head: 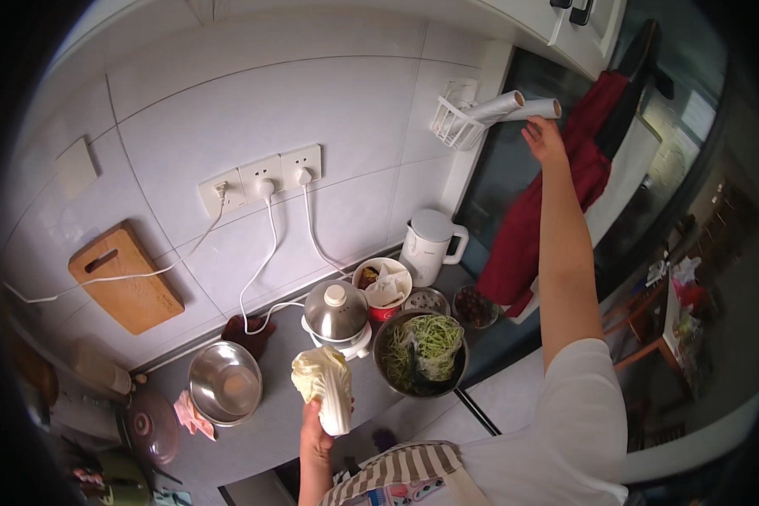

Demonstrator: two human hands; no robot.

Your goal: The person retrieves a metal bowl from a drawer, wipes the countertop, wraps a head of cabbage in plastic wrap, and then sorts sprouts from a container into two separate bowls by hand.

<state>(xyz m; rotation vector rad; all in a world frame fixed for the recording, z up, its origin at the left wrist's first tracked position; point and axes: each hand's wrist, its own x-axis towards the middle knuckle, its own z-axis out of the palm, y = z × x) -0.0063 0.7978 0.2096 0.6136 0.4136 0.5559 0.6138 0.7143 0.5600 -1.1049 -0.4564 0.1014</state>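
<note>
My left hand grips a pale napa cabbage by its side, above the counter's front edge. The leafy yellow end points up and the white stalk end faces down. My right hand is raised at the end of an outstretched arm, fingers apart. Its fingertips are at the underside of a plastic wrap roll; whether they touch it cannot be told. A second roll of clear film leans beside it. Both rolls stick out of a white wire basket fixed on the wall.
On the counter stand a steel bowl, an egg cooker, a paper tub, a kettle and a pan of green sprouts. A cutting board leans on the wall near hanging cords. Red cloth hangs beside my right arm.
</note>
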